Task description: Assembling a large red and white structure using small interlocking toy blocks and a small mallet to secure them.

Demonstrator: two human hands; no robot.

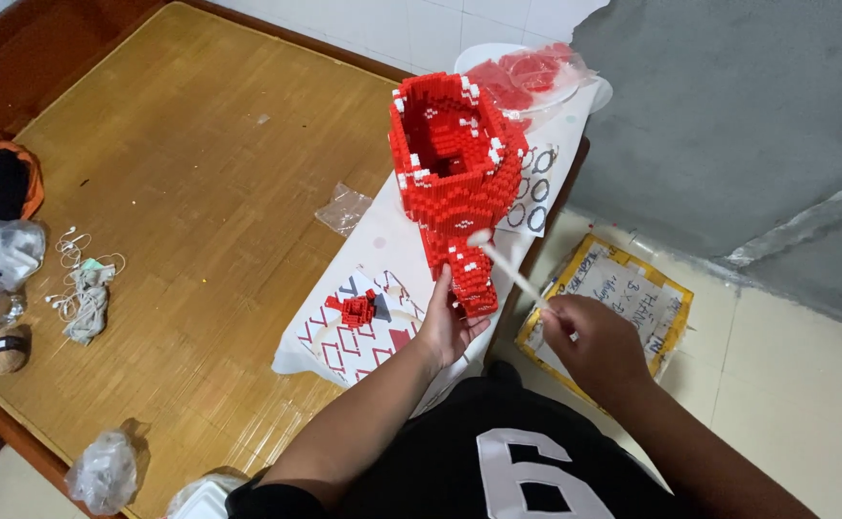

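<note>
Large red brick model (455, 183) mostly built yet open-topped, cradled from below at its narrow foot by left hand (448, 325), fingers curled round it. Right hand (589, 341) pinching thin white tool (509, 265), tip touching model. Small red cluster (356, 308) lying unattached, left on sheet (344, 346); loose red pieces in far plate (527, 79).

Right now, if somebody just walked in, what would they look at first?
First, the tall hollow model of tiny red and white plastic bricks, in the middle, held up from below by the left hand. Next, the thin white stick that the right hand pinches, its tip touching the model's lower part. Behind it, on the white cloth-covered table, a white plate of loose red pieces.
</note>
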